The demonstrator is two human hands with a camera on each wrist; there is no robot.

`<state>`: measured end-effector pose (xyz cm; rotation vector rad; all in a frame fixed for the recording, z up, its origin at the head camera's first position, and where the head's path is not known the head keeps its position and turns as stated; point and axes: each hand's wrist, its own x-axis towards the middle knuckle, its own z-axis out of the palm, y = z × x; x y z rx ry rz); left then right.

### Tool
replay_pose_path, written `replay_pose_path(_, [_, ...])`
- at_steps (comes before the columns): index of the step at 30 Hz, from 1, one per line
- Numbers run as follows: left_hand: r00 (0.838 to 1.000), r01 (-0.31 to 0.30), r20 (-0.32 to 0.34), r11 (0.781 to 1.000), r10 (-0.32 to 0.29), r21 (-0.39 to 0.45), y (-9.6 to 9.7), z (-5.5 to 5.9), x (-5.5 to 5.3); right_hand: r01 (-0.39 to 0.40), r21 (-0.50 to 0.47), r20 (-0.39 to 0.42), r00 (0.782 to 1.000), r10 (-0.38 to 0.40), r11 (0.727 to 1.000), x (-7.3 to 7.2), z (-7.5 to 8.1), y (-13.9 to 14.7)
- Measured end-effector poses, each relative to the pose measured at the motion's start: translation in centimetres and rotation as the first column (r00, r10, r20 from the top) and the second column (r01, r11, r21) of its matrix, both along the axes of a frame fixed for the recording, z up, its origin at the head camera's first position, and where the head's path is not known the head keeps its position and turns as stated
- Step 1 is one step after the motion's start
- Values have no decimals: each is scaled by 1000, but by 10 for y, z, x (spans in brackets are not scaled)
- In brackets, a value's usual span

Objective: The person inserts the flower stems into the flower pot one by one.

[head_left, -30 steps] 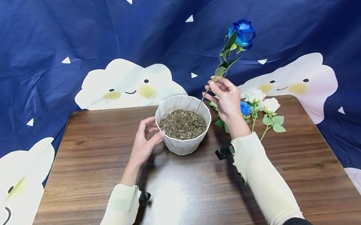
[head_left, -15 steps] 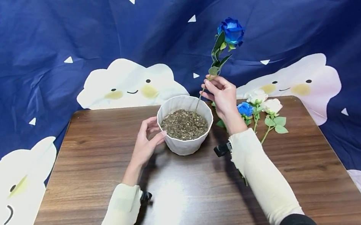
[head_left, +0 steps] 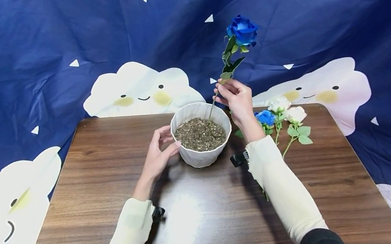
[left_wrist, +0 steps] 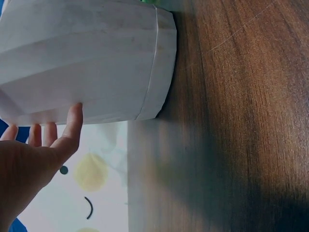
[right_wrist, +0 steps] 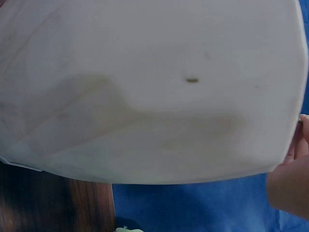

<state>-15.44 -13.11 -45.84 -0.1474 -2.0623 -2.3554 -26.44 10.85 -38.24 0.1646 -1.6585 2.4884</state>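
Observation:
My right hand (head_left: 236, 97) pinches the green stem of a blue rose (head_left: 243, 31) above the back right of a white faceted pot (head_left: 204, 157). The bloom leans up and right, and the stem's lower end reaches down inside the rim to the dark soil (head_left: 199, 135). Whether it is in the soil cannot be told. My left hand (head_left: 158, 151) rests against the pot's left side, thumb and fingertips touching its outer wall, as the left wrist view also shows (left_wrist: 38, 152). In the right wrist view the pot wall (right_wrist: 154, 96) hides most of that hand.
Behind my right forearm, another blue rose (head_left: 265, 118) and two white roses (head_left: 295, 115) lie on the wooden table (head_left: 104, 168). A dark blue backdrop (head_left: 167, 26) with printed clouds hangs behind the table's far edge.
My right hand has moved left with the blue rose, bringing the stem further over the pot and more upright. My left hand stays at the pot's side.

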Motion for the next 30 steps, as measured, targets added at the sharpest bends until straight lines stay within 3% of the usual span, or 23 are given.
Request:
replay_pose_path(12, [1000,12,6,1000,-12,0,-1,0,0,-46,93,49,998,41,995,-1,-8,-7])
replay_pose_path(19, [1000,10,3,1000,-10,-2,0,2,1,-78,163,33,997,74,984,0,-11,-10])
replay_pose_path(30, [1000,5,0,1000,-5,1,-1,0,0,-129,263,72,991,114,956,-2,-10,-10])
